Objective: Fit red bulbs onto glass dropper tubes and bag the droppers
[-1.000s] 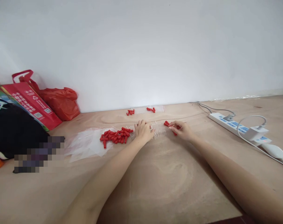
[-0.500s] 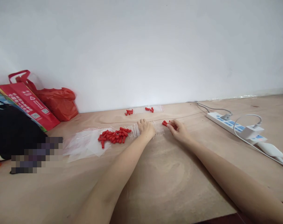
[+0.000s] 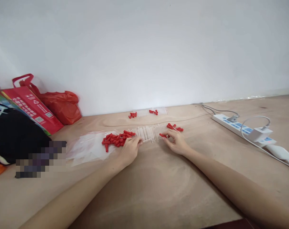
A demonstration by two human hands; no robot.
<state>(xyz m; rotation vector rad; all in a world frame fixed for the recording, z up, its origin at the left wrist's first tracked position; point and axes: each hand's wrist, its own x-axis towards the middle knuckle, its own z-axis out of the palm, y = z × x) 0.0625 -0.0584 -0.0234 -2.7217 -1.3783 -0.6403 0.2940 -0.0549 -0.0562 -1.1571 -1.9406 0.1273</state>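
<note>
My left hand pinches one thin clear dropper tube, which points right. Opposite it, my right hand grips a red rubber dropper bulb between thumb and fingers. The tube and bulb are apart. Behind both hands lies a row of clear tubes, side by side on the wooden table. A heap of red bulbs rests by my left hand, on clear plastic bags. Beyond my right hand sit several more red bulbs, at least one with a tube.
Near the wall are small red bulbs and tubes on a clear bag. A white power strip with cables and a charger lies right. Red bags and a black bag stand left.
My left hand has moved left and nearer, off the row of tubes, and now holds one tube. My right hand has come left and nearer with a bulb, uncovering the red bulbs behind it.
</note>
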